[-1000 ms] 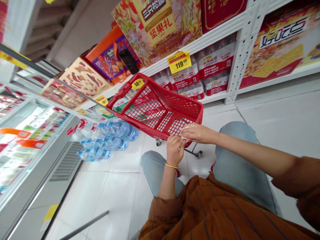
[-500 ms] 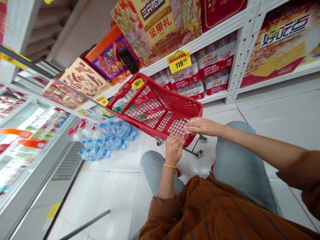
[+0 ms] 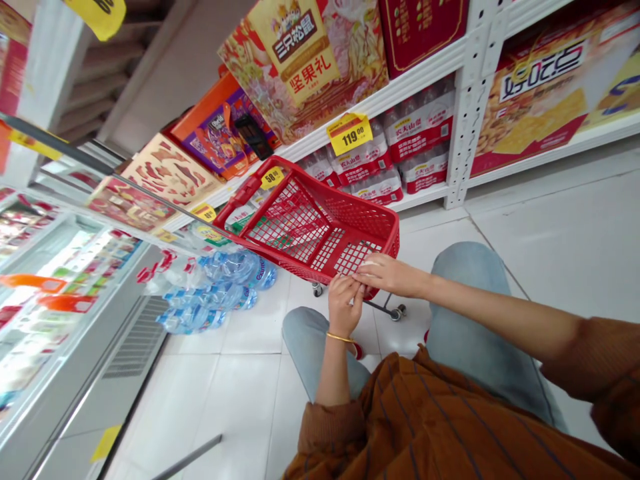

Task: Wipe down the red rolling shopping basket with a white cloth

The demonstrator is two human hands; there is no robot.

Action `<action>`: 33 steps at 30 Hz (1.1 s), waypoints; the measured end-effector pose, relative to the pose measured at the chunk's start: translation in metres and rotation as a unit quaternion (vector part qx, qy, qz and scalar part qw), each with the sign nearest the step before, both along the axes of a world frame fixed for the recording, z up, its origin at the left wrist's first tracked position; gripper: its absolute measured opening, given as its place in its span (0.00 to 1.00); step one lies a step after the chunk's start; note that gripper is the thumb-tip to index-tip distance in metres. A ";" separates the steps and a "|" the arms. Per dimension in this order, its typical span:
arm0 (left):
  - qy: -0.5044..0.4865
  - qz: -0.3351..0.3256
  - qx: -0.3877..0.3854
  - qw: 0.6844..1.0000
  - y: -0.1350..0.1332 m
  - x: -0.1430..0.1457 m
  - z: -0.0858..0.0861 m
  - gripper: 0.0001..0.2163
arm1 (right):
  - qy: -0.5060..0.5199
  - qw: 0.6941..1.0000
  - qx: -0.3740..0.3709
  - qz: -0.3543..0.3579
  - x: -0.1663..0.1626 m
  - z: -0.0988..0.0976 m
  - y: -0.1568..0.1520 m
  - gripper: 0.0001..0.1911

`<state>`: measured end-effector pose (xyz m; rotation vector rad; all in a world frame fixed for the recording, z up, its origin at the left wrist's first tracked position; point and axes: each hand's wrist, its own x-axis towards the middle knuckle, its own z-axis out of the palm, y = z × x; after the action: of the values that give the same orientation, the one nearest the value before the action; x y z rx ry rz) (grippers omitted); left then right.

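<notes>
Directly before me stands a red plastic shopping cart (image 3: 305, 257) with a mesh basket and small wheels. My left hand (image 3: 345, 301), a gold bangle at its wrist, has its fingers closed over the near rim. Right beside it, my right hand (image 3: 393, 275) presses on the same rim, palm down. A bit of white cloth or tissue (image 3: 369, 265) shows beneath the right fingers; most of it is hidden. The two hands touch or nearly touch at the fingertips.
Boxed gifts (image 3: 310, 67) and packs of bottled water (image 3: 417, 130) fill the shelves behind the cart. Blue water bottles (image 3: 215, 290) stand on the floor to the left, near a chilled display case (image 3: 100, 373). A dark pole (image 3: 187, 457) juts in at the bottom.
My right hand has slid left along the cart's near rim, up to my left hand, with the white cloth or tissue under it. The left hand keeps nearly the same place.
</notes>
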<state>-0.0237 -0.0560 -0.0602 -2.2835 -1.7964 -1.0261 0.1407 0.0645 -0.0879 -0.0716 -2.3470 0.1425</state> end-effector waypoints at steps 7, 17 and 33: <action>-0.009 -0.019 -0.022 1.000 -0.006 -0.010 0.005 0.08 | -0.015 0.999 0.029 0.005 0.006 -0.010 0.023 0.15; 0.049 0.003 -0.001 0.999 -0.011 -0.008 0.002 0.10 | -0.017 0.998 -0.010 -0.053 0.016 -0.008 0.034 0.16; 0.147 0.083 0.111 0.979 -0.013 0.016 -0.036 0.17 | 0.038 0.994 0.028 -0.099 0.002 -0.019 -0.021 0.18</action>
<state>-0.0079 -0.0689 -0.0962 -1.9933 -1.6288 -0.7711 0.1423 0.0438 -0.1069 -0.2658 -2.2508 -0.0181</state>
